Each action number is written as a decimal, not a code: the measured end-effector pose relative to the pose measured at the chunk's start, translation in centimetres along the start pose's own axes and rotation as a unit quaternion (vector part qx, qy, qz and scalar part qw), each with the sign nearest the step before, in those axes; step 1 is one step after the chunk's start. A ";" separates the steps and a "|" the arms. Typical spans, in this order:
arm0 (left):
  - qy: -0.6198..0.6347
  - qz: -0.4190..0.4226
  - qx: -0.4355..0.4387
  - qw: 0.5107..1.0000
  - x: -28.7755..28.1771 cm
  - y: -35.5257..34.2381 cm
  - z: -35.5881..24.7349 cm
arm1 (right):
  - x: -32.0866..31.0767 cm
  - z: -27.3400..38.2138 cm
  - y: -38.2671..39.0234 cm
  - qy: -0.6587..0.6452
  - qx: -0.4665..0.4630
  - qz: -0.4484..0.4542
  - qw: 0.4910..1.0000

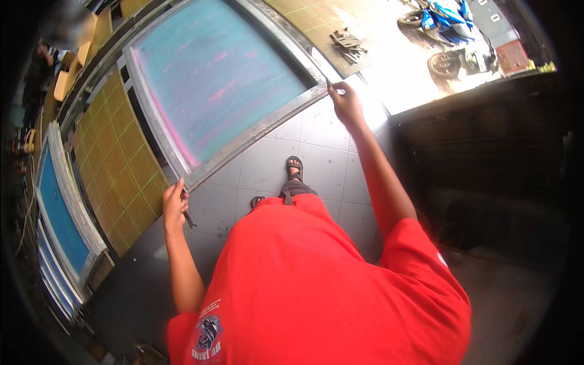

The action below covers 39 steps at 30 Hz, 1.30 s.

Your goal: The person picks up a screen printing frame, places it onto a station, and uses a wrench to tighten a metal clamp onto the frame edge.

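A large screen-printing frame (261, 131) with a grey metal rim and a teal, pink-smeared mesh lies slanted before me. At its near left corner, my left hand (174, 207) is closed round a dark wrench (191, 220), whose open jaw pokes out below the fingers. My right hand (345, 104) is at the near right corner, its fingers pinched on a thin dark tool (329, 84) touching or very close to the rim. The fingers hide most of this tool, so its kind is unclear.
Yellow-brown boards (115, 164) with green grid lines flank the frame. More blue-meshed screens (61, 210) lean at the left. Dark metal pieces (349, 46) lie on the far board. A blue motorcycle (447, 24) stands outside; a dark slatted panel (480, 146) is at right.
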<state>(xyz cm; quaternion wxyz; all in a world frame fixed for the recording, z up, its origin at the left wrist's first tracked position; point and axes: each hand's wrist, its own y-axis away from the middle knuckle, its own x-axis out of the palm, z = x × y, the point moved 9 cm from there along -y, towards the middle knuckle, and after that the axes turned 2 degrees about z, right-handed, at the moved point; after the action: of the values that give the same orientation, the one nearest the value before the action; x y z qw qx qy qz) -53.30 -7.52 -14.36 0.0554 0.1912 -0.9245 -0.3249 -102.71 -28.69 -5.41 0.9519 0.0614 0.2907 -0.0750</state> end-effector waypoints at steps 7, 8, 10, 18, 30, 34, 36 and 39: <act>0.004 -0.051 0.006 0.999 -0.8 0.2 0.6 | -6.9 -2.9 -13.2 0.144 -0.044 -0.112 0.982; 0.003 -0.066 0.007 0.998 -0.6 0.8 0.4 | -6.8 -2.8 -14.0 0.174 -0.064 -0.119 0.975; -0.028 -0.126 0.044 0.991 -0.8 2.0 -0.8 | -6.7 -3.4 -15.5 0.175 -0.074 -0.108 0.976; 0.201 -0.011 0.184 0.962 9.7 8.6 -15.1 | -7.2 -4.7 -15.6 0.144 -0.192 -0.123 0.963; 0.308 0.224 0.099 0.919 42.0 -2.6 -17.6 | 0.7 3.0 -1.4 -0.229 -0.017 0.211 0.950; 0.169 0.167 0.192 0.952 39.7 -1.6 -18.8 | -2.5 -0.6 -8.9 -0.065 -0.111 0.031 0.991; 0.028 0.113 0.280 0.953 35.7 0.0 -19.4 | -3.5 -2.0 -11.7 0.028 -0.098 -0.010 0.995; -0.013 -0.019 0.299 0.954 26.7 0.6 -17.2 | -3.0 -3.0 -13.8 0.100 -0.114 -0.040 0.988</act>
<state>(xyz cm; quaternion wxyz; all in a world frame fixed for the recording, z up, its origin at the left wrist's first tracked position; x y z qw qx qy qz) -74.17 -27.49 -1.06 -0.0225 0.2126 -0.9762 -0.0374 -109.28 -41.46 -7.25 0.9152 -0.0521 0.3930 -0.0728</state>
